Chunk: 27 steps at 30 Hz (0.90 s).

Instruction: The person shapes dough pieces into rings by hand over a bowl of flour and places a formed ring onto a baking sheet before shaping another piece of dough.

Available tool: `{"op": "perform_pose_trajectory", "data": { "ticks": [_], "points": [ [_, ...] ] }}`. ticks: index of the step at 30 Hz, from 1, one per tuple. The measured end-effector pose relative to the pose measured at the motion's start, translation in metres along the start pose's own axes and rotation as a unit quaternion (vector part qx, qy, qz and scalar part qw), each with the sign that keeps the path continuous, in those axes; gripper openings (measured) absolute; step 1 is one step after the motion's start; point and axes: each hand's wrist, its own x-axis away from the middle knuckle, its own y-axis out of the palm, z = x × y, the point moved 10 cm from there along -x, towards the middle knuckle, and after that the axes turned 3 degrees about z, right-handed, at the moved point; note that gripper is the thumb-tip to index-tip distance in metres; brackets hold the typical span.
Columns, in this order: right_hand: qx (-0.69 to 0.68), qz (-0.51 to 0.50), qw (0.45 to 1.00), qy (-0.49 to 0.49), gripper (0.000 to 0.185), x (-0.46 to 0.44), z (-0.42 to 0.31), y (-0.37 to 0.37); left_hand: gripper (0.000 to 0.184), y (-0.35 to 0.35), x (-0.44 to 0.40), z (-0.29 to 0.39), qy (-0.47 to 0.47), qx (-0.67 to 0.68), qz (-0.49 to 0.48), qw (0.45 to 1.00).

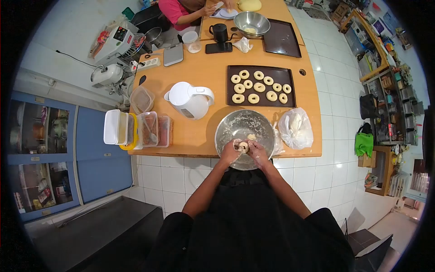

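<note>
Over the steel bowl (223, 128) at the table's front edge, both of my hands are closed around a small ring of dough (244, 147). My left hand (230, 153) grips its left side and my right hand (258, 155) its right side. Flour or dough residue whitens the fingers. A small lump of dough (251, 137) shows just beyond the ring, and dough scraps cling to the bowl's inner wall. Behind the bowl, a dark baking tray (261, 104) carries several dough rings (258, 87). A plastic bag (297, 128) with pale contents stands right of the bowl.
A white electric kettle (189, 102) stands left of the tray, with plastic containers (149, 127) at the table's left end. Farther back are a black gooseneck kettle (220, 32), a phone (219, 48), another steel bowl (252, 22), a second tray (282, 38) and another person's arm (190, 17).
</note>
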Motion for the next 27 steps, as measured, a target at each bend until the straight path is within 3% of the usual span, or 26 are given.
{"op": "perform_pose_trajectory", "data": {
  "ticks": [8, 11, 14, 17, 20, 27],
  "points": [
    [0.070, 0.007, 0.997, -0.009, 0.034, -0.002, 0.007, -0.012, 0.043, 0.004, -0.001, -0.005, -0.030, 0.012, -0.038, 0.999],
    [0.044, 0.008, 0.999, -0.013, 0.034, -0.003, 0.009, -0.014, 0.042, 0.009, 0.000, -0.011, -0.044, 0.087, -0.054, 0.994],
    [0.045, 0.008, 0.999, 0.005, 0.033, -0.004, 0.010, -0.014, 0.043, 0.009, 0.001, -0.007, -0.032, 0.034, -0.048, 0.998],
    [0.081, 0.010, 0.997, -0.012, 0.032, -0.009, 0.013, -0.015, 0.042, 0.007, 0.004, 0.000, -0.013, 0.104, -0.033, 0.994],
    [0.077, 0.001, 0.996, -0.036, 0.032, -0.007, 0.011, -0.013, 0.043, 0.011, -0.003, -0.025, -0.013, 0.088, -0.024, 0.996],
    [0.083, -0.016, 0.995, -0.054, 0.034, -0.003, 0.003, -0.003, 0.040, 0.003, 0.004, -0.003, -0.001, 0.007, -0.024, 1.000]
  ]
}}
